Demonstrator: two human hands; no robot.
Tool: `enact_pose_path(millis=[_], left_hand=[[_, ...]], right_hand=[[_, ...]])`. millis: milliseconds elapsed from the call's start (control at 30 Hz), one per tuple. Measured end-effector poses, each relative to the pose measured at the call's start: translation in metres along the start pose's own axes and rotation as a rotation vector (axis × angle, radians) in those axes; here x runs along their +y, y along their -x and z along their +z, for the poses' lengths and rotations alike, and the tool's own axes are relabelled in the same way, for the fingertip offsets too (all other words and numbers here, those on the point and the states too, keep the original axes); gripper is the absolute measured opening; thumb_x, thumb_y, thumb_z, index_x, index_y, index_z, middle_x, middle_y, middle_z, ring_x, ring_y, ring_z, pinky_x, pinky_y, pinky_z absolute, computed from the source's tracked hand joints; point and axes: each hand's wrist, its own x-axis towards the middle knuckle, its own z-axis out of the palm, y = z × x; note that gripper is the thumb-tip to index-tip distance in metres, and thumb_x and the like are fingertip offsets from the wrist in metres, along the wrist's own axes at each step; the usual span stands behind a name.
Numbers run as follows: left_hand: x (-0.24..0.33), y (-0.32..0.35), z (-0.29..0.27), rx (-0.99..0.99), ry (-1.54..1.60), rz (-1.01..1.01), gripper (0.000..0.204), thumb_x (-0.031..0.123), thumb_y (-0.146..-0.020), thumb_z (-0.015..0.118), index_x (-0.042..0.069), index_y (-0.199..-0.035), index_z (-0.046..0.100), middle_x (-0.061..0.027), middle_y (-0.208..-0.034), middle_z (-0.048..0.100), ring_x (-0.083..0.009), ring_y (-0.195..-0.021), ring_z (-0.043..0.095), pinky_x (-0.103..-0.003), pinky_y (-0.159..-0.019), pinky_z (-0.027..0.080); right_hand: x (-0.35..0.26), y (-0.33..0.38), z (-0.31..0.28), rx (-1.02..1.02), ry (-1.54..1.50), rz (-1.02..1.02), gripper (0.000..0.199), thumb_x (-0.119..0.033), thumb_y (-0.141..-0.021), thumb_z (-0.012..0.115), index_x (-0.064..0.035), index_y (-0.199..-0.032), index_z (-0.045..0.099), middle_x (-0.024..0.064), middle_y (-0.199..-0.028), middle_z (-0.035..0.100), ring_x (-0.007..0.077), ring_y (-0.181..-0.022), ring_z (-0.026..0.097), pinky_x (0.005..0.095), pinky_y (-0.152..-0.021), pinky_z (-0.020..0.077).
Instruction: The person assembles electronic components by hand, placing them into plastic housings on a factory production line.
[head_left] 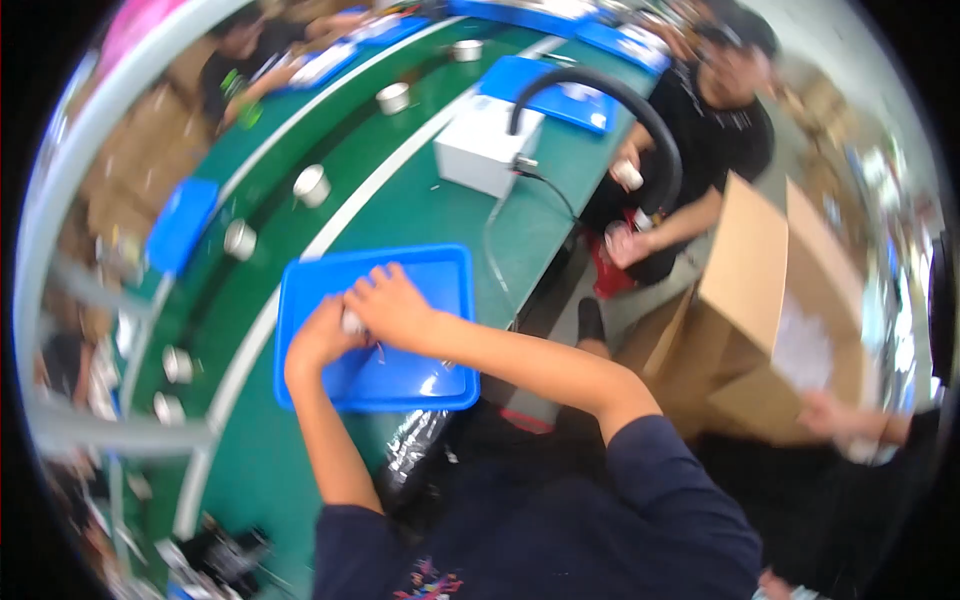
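Above a blue plastic tray (455, 270), both of my hands meet around a small white object (352, 322), mostly covered by fingers, so its kind does not show. My left hand (322, 338) is closed on it from the left. From the right, my right hand (392, 308) reaches over it with bent fingers, pressed against it. A thin pale strand or pin hangs just below the hands. A few tiny parts lie near the tray's right side, too blurred to name.
White cups (312, 186) stand along the green conveyor (275, 205) to the left. Beyond my tray are a white box (485, 150) with a black hose (640, 105) and another blue tray (540, 85). Co-workers sit around; an open carton (745, 265) stands right. Shiny black plastic (415, 450) lies nearby.
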Motion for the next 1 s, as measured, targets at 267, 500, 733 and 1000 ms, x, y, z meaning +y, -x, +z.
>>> enact_pose_path(millis=[267, 500, 733, 1000], left_hand=[[0.039, 0.016, -0.035, 0.079, -0.019, -0.041, 0.049, 0.024, -0.084, 0.076, -0.002, -0.121, 0.058, -0.0102, -0.105, 0.066, -0.0159, -0.092, 0.060, -0.032, -0.081, 0.049], [0.090, 0.056, -0.044, 0.407, 0.684, 0.275, 0.050, 0.043, -0.102, 0.048, 0.007, -0.137, 0.046, -0.0083, -0.118, 0.057, -0.0123, -0.082, 0.056, -0.023, -0.063, 0.044], [0.171, 0.045, 0.043, 0.088, 1.386, -0.053, 0.064, 0.058, -0.101, 0.040, 0.002, -0.130, 0.048, -0.0135, -0.114, 0.062, -0.0114, -0.057, 0.046, -0.020, -0.034, 0.032], [0.200, 0.029, 0.131, -0.388, 1.539, 0.057, 0.047, 0.037, -0.098, 0.056, 0.005, -0.132, 0.048, -0.0103, -0.107, 0.059, -0.0154, -0.068, 0.046, -0.022, -0.047, 0.036]], right_hand=[[0.024, 0.001, -0.017, 0.320, -0.203, 0.042, 0.066, -0.033, -0.063, 0.080, -0.0065, -0.120, 0.058, 0.0167, -0.110, 0.059, 0.0369, -0.109, 0.055, 0.0623, -0.104, 0.0362], [0.051, 0.117, -0.160, 0.418, -0.598, 0.076, 0.043, -0.023, -0.085, 0.070, -0.0030, -0.120, 0.056, 0.0159, -0.113, 0.057, 0.0331, -0.100, 0.062, 0.0412, -0.079, 0.0541], [0.098, 0.305, -0.297, 0.701, -0.123, 0.550, 0.015, -0.017, -0.090, 0.066, -0.0027, -0.093, 0.069, 0.0081, -0.084, 0.067, 0.0230, -0.074, 0.064, 0.0320, -0.063, 0.0518], [0.279, 0.465, -0.385, 0.288, 0.391, 1.375, 0.039, -0.036, -0.081, 0.070, -0.0006, -0.098, 0.068, 0.0177, -0.095, 0.071, 0.0297, -0.084, 0.070, 0.0399, -0.077, 0.0540]])
